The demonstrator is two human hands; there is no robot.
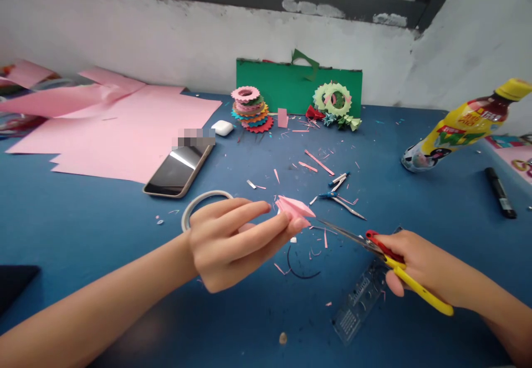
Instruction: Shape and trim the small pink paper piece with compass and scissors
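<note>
My left hand [236,240] pinches a small piece of folded pink paper [294,207] between its fingertips, above the middle of the table. Its pointed folds face right. In my right hand [419,262] is a pair of scissors [386,257] with red and yellow handles; the blades point left, and their tips are close to the folded paper. A roll of tape [203,199] lies partly hidden behind my left hand. Below the scissors rests a clear plastic ruler template [355,307]. A blue and silver compass [341,195] lies just beyond the blades.
Large pink sheets [112,129], a phone [180,165] and a white earbud case [222,128] are at the left. Stacked paper rings [251,110] stand before a green board [282,82]. A drink bottle [461,129] and black marker [500,193] are at the right; paper scraps [319,162] litter the middle.
</note>
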